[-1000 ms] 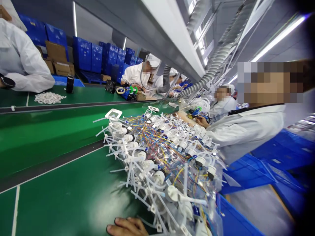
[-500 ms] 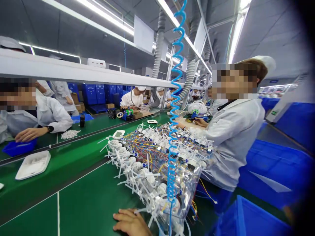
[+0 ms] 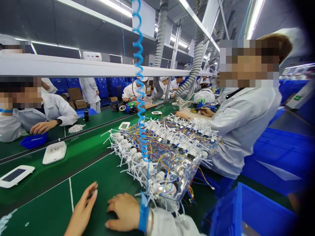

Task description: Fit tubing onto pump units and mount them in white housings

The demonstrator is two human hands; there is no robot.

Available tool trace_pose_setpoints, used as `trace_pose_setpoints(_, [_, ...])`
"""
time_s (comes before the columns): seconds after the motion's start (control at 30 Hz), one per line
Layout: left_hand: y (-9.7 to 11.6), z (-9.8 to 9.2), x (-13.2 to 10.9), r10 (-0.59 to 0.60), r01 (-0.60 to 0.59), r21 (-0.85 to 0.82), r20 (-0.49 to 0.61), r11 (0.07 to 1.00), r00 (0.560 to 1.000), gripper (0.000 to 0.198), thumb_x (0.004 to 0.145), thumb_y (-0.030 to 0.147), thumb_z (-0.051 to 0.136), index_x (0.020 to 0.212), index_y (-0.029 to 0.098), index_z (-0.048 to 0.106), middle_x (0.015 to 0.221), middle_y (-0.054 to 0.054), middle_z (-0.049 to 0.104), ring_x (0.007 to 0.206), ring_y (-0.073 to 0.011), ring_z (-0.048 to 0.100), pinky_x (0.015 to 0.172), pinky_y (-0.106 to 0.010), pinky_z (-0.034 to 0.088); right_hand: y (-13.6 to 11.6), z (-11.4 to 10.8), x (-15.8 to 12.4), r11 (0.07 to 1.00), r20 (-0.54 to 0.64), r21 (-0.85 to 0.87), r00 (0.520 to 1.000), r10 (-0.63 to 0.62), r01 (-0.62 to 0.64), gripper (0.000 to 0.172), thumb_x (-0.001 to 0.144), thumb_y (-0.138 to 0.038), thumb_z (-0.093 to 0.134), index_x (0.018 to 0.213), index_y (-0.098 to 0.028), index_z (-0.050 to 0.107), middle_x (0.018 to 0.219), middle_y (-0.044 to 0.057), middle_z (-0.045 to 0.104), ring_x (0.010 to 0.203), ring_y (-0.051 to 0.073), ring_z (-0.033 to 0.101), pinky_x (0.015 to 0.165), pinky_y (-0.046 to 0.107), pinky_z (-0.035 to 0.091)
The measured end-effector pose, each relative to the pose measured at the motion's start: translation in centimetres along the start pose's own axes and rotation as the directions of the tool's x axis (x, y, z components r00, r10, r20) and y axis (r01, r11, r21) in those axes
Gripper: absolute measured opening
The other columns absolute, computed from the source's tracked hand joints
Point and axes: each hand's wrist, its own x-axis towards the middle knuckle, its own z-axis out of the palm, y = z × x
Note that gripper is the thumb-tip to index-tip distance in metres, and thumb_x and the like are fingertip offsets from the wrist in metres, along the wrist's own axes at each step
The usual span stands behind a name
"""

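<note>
My right hand (image 3: 122,211) rests on the green bench mat (image 3: 103,183) beside a large heap of white plastic fittings, cable ties and coloured wires in clear plastic (image 3: 162,154), its fingers almost reaching the ties. A blue wrist strap (image 3: 144,213) circles that wrist, and a blue coiled cord (image 3: 139,72) rises from it. My left hand (image 3: 82,209) lies farther left with its fingers spread, holding nothing. Nearest to it, up the bench, are a white device with a dark screen (image 3: 16,176) and a white moulded tray (image 3: 54,152).
A co-worker in a white coat (image 3: 243,131) sits across the heap's far right side, and another (image 3: 49,118) works at the left with a blue tray. A blue bin (image 3: 256,213) stands at the lower right. A white shelf rail (image 3: 93,67) spans the bench.
The view has swung left and levelled. My left hand has come into view at the bottom, and my right hand has shifted left, away from the heap, onto the green mat.
</note>
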Motion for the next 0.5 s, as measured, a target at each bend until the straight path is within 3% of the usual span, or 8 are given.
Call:
trace_pose_setpoints(0.07, [0.4, 0.8, 2.2, -0.037, 0.037, -0.026, 0.002, 0.999, 0.999, 0.051, 0.077, 0.056, 0.044, 0.11, 0.019, 0.056, 0.112, -0.009, 0.059, 0.112, -0.026, 0.051, 0.097, -0.04, 0.041, -0.8, 0.1, 3.4, 0.989, 0.008, -0.097, 0.994, -0.107, 0.107, 0.034, 0.071, -0.039, 0.057, 0.095, -0.017, 0.066, 0.098, 0.009, 0.067, 0.092, 0.028, 0.061, 0.075, 0.037, 0.049])
trace_pose_setpoints(0.17, [-0.5, 0.4, 4.3, -0.082, 0.085, -0.053, 0.059, 0.995, 0.995, 0.055, 0.073, 0.06, 0.042, 0.096, 0.014, 0.062, 0.103, -0.011, 0.064, 0.105, -0.0276, 0.055, 0.099, -0.04, 0.039, -1.3, 1.8, 8.7, 0.979, -0.263, -0.138, 0.947, -0.184, 0.152, 0.026, 0.071, -0.023, 0.051, 0.091, -0.013, 0.065, 0.092, 0.01, 0.068, 0.091, 0.024, 0.061, 0.077, 0.031, 0.047])
trace_pose_setpoints(0.23, [-2.1, -0.7, 4.9, -0.102, 0.104, -0.05, 0.03, 0.993, 0.994, 0.053, 0.074, 0.058, 0.04, 0.095, 0.015, 0.062, 0.105, -0.01, 0.063, 0.105, -0.0269, 0.055, 0.098, -0.04, 0.039, -1.4, 3.1, 11.7, 0.977, -0.341, -0.124, 0.917, -0.207, 0.174, 0.026, 0.07, -0.019, 0.05, 0.091, -0.013, 0.064, 0.09, 0.009, 0.068, 0.088, 0.022, 0.062, 0.074, 0.029, 0.047])
trace_pose_setpoints(0.33, [-4.2, -2.5, 5.4, -0.148, 0.145, -0.032, -0.113, 0.989, 0.983, 0.049, 0.076, 0.054, 0.037, 0.098, 0.017, 0.06, 0.107, -0.009, 0.062, 0.104, -0.0267, 0.055, 0.097, -0.042, 0.039, -1.9, 4.3, 15.1, 0.973, -0.332, -0.091, 0.915, -0.23, 0.212, 0.024, 0.069, -0.022, 0.052, 0.089, -0.013, 0.064, 0.087, 0.009, 0.068, 0.083, 0.022, 0.063, 0.068, 0.028, 0.047])
trace_pose_setpoints(0.4, [-4.2, -3.2, 5.6, -0.17, 0.171, -0.016, -0.229, 0.985, 0.958, 0.047, 0.076, 0.051, 0.037, 0.097, 0.017, 0.06, 0.107, -0.01, 0.061, 0.104, -0.0278, 0.055, 0.096, -0.045, 0.039, -2.5, 4.3, 16.8, 0.975, -0.301, -0.051, 0.927, -0.223, 0.218, 0.022, 0.069, -0.024, 0.054, 0.087, -0.015, 0.064, 0.088, 0.009, 0.068, 0.084, 0.023, 0.063, 0.069, 0.03, 0.047])
trace_pose_setpoints(0.5, [-1.8, -3.3, 5.1, 0.014, 0.029, 0.094, -0.428, 0.995, 0.904, 0.041, 0.076, 0.048, 0.042, 0.094, 0.017, 0.06, 0.11, -0.011, 0.059, 0.108, -0.0285, 0.051, 0.098, -0.046, 0.037, -3.0, 3.7, 18.6, 0.98, -0.249, 0.034, 0.952, -0.181, 0.195, 0.016, 0.072, -0.024, 0.054, 0.082, -0.019, 0.065, 0.087, 0.005, 0.069, 0.08, 0.019, 0.064, 0.067, 0.026, 0.047])
